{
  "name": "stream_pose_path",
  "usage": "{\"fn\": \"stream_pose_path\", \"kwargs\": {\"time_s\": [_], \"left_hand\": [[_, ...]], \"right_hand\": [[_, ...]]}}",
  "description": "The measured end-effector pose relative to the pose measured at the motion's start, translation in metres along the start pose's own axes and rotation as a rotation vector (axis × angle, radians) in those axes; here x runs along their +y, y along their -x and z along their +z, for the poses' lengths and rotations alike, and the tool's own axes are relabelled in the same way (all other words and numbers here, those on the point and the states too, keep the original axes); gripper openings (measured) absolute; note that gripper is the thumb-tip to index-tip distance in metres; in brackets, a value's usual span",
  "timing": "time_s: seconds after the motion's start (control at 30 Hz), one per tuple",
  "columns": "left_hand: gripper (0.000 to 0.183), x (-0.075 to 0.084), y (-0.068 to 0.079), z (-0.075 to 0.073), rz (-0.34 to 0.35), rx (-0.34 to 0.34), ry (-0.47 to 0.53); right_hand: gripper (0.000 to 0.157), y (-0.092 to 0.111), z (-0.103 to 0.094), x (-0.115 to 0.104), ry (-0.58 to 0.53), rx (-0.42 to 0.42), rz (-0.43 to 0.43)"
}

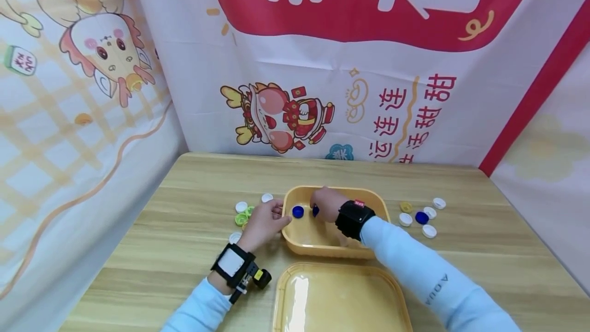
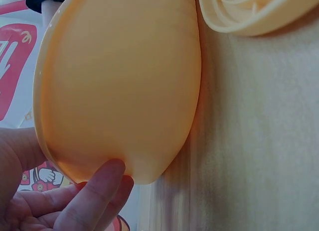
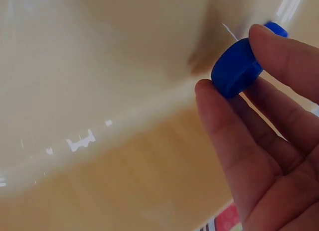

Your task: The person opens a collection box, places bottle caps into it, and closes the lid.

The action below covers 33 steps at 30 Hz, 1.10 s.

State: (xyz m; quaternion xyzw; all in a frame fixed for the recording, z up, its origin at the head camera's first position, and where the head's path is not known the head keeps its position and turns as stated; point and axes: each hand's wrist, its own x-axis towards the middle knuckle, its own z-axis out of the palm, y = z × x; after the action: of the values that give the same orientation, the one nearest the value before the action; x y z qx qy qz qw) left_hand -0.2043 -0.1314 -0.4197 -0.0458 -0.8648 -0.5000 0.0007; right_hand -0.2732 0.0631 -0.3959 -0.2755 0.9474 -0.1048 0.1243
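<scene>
A yellow plastic basin (image 1: 322, 251) stands on the table. My left hand (image 1: 264, 224) grips its left end, thumb and fingers over the rim; in the left wrist view the fingers (image 2: 94, 196) press against the basin's outer wall. Inside the basin my right hand (image 1: 328, 204) pinches a blue bottle cap (image 3: 234, 69) between thumb and fingertips, just above the bottom. A second blue bottle cap (image 1: 298, 212) lies in the basin's left part, close to my left thumb. The right hand hides part of the basin floor.
White and green caps (image 1: 241, 219) lie left of the basin, some partly behind the left hand. To its right are several white caps (image 1: 429, 231), a yellow cap (image 1: 405, 207) and a blue cap (image 1: 421, 218). A shallow yellow tray (image 1: 343, 298) sits in front of the basin.
</scene>
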Motion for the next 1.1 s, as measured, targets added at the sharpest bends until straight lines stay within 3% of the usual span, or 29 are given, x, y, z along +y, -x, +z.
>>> {"fn": "stream_pose_path", "kwargs": {"time_s": [0.53,0.7,1.1], "left_hand": [[0.039,-0.001,0.001,0.002,0.001,-0.004,-0.001],[0.040,0.000,0.000,0.000,0.010,0.000,0.000],[0.041,-0.002,0.002,0.000,0.012,-0.007,0.017]], "right_hand": [[0.008,-0.019,0.018,-0.002,0.004,0.058,-0.031],[0.008,-0.022,0.020,-0.003,0.055,0.090,-0.049],[0.010,-0.019,0.023,-0.005,0.059,0.093,-0.032]]}}
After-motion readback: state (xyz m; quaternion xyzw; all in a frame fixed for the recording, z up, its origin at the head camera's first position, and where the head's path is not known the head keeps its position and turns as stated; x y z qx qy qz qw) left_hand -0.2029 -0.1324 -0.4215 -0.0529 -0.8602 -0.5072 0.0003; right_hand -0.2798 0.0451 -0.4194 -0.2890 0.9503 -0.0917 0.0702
